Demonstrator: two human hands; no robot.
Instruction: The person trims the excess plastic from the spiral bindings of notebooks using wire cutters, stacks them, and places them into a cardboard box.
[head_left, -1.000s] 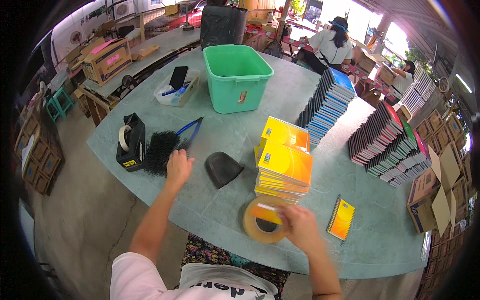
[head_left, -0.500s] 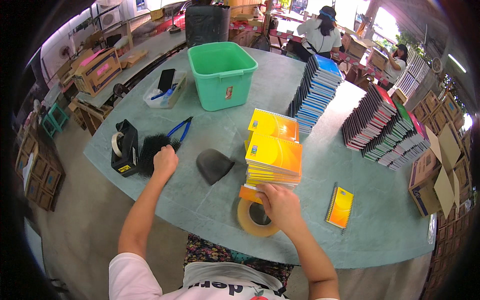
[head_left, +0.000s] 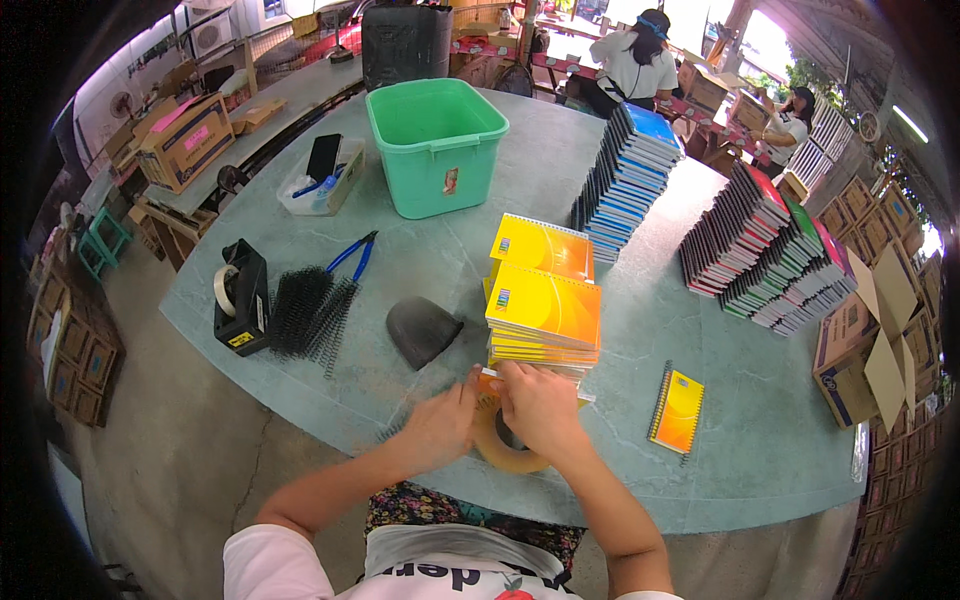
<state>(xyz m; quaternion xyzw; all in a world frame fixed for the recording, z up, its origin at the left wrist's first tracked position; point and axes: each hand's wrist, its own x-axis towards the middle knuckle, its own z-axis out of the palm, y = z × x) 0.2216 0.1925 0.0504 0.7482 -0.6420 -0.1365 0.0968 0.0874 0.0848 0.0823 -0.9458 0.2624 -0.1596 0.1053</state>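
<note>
Head view, hands (head_left: 495,415) gripping tape roll (head_left: 505,447)

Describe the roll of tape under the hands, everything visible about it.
The tape roll is a tan, brownish ring of packing tape with an open dark core, lying flat on the grey-green table at its near edge, just in front of the stack of yellow spiral notebooks. The right hand covers its top and far side, and the left hand meets it from the left with fingertips at the rim. Only the near arc and part of the core show; any loose tape end is hidden.
</note>
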